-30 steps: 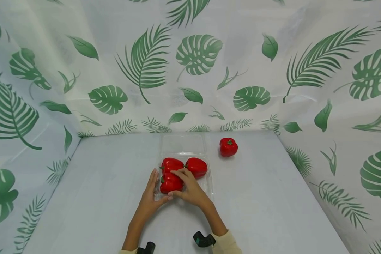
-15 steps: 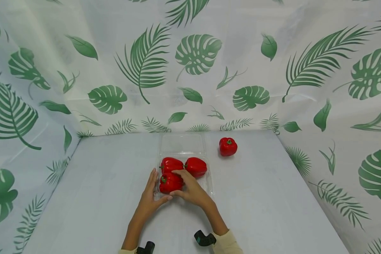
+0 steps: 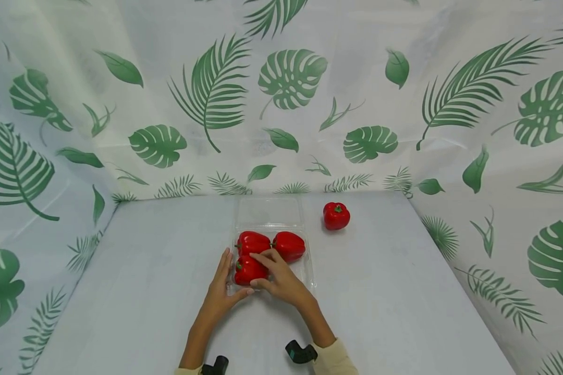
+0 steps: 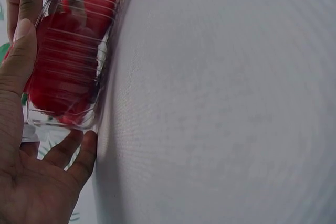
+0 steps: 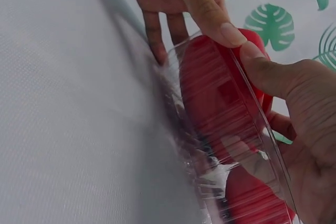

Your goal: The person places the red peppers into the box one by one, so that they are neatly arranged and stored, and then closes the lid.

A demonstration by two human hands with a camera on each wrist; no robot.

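Inside an open clear plastic clamshell container (image 3: 311, 271) lie three red bell peppers. My right hand (image 3: 283, 281) holds the front-left pepper (image 3: 249, 271), fingers over its right side and thumb at its near side. My left hand (image 3: 219, 297) grips the container's near-left corner, fingers along the left wall and thumb (image 4: 22, 45) at the front rim. Both thumbs sit close together at that rim in the right wrist view, where the ribbed wall shows red peppers (image 5: 207, 85) through it. Behind lie a back-left pepper (image 3: 254, 242) and a back-right pepper (image 3: 289, 246).
The container's clear lid (image 3: 269, 211) lies folded back towards the far wall. Another red bell pepper (image 3: 336, 216) stands on the white table (image 3: 380, 291), to the right of the lid. A leaf-printed sheet (image 3: 234, 104) encloses the table's back and sides.
The front-left pepper has turned slightly under my right hand, its green stem shifting a little. My left hand stays at the container's corner.
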